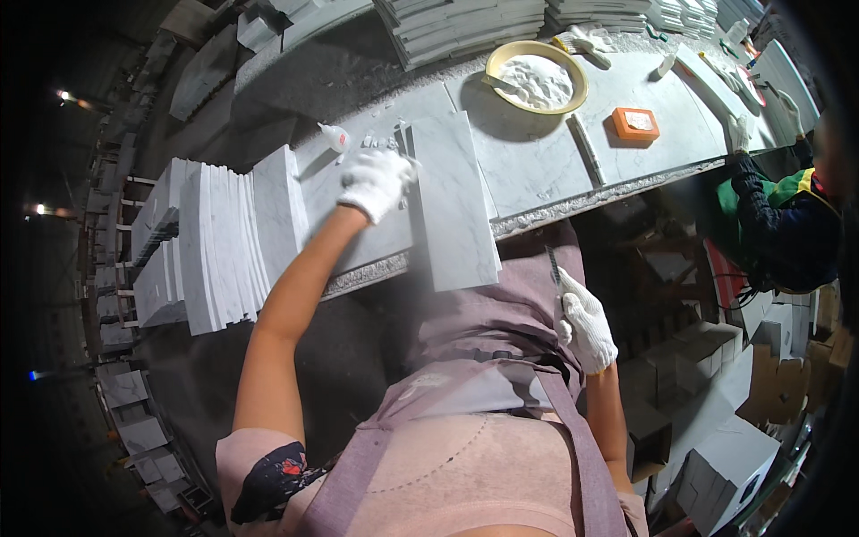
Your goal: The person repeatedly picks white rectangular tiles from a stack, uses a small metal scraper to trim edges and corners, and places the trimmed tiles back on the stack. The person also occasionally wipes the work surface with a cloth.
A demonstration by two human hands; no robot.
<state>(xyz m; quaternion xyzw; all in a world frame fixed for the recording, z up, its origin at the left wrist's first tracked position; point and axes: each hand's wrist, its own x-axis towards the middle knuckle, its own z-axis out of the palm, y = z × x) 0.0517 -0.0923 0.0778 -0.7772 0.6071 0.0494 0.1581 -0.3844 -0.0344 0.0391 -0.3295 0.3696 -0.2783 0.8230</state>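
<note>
My left hand [374, 185], in a white knit glove, is over the worktable beside small white stone chips [380, 142]. Its fingers are smeared by motion, so I cannot tell whether they hold anything. Just right of it lies a long white marble slab [454, 206], its near end jutting past the table edge. A white squeeze bottle [335, 137] stands beyond the hand, to its left. My gloved right hand [585, 324] is off the table, near my apron, closed around a thin dark blade-like tool [554, 266] that points up and away.
Stacked marble slabs [219, 246] stand at the left; more stacks [465, 27] line the back. On the worktable [528, 174] are a yellow bowl [582, 89] of white powder, an orange block [635, 124] and a narrow strip [586, 149]. Another person [774, 210] works at the right.
</note>
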